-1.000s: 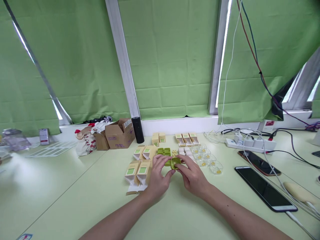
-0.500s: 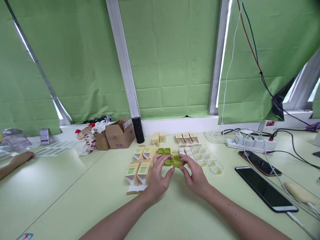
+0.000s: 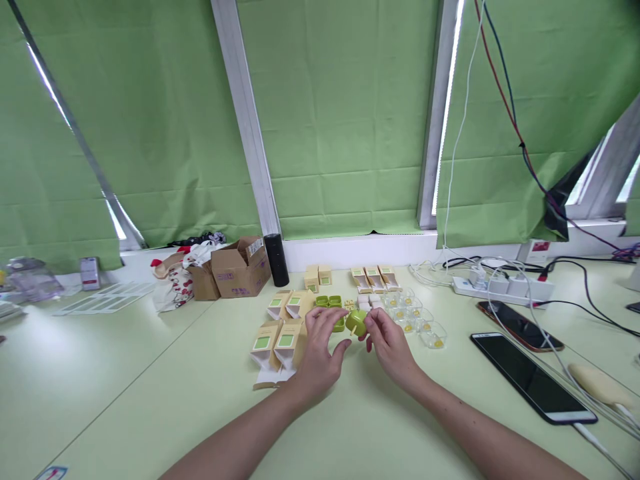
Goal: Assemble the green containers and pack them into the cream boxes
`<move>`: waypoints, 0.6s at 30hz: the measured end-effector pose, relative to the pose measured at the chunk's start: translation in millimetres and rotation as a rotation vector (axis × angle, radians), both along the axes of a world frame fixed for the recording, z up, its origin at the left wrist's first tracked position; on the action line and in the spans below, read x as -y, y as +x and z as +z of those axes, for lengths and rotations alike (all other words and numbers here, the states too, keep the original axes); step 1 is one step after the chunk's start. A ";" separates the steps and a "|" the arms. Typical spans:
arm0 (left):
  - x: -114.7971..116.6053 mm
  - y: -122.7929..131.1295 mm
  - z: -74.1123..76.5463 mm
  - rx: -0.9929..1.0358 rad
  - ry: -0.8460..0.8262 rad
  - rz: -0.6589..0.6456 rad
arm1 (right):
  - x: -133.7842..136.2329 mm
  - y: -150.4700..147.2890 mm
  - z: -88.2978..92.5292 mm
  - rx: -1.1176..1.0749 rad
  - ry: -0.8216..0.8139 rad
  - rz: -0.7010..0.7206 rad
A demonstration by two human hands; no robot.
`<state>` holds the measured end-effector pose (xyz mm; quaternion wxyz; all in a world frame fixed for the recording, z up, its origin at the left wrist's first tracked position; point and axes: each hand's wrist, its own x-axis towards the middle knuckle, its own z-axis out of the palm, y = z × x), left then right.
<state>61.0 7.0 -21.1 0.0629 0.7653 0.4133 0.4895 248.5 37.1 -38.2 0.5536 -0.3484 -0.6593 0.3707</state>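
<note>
A small olive-green plastic cup [image 3: 357,321] is tilted in front of me, its closed side facing me and a short pale-yellow peg sticking out below. My right hand [image 3: 393,347] pinches its right edge between thumb and fingers. My left hand [image 3: 323,343] is curved at its left side, thumb and fingers apart; the fingertips are close to the rim, and whether they touch it I cannot tell. Just behind are several green square cups [image 3: 329,301], small yellow pieces [image 3: 349,305], white-pink blocks [image 3: 369,302] and clear cups with yellow centres [image 3: 434,337].
Open cartons with green labels [image 3: 277,343] stand left of my hands; more small boxes [image 3: 380,280] are at the back. A brown cardboard box [image 3: 240,270] and black cylinder [image 3: 277,260] stand near the wall. Phones [image 3: 533,377], cables and a power strip [image 3: 500,290] lie right.
The green cup has been turned over, from open side showing to closed side and peg showing. My left fingers have loosened from it. The other person's hand at far left has mostly left view.
</note>
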 end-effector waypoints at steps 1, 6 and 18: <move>-0.2 -0.1 -1.0 -0.012 0.001 -0.005 | 0.3 -0.2 -0.5 0.009 -0.009 0.003; -0.2 -0.6 -4.0 -0.059 0.001 -0.010 | 0.6 -0.6 -1.9 0.047 -0.035 -0.014; 0.6 0.0 -3.2 -0.103 0.017 -0.060 | 5.3 -0.7 -0.3 0.120 -0.048 0.012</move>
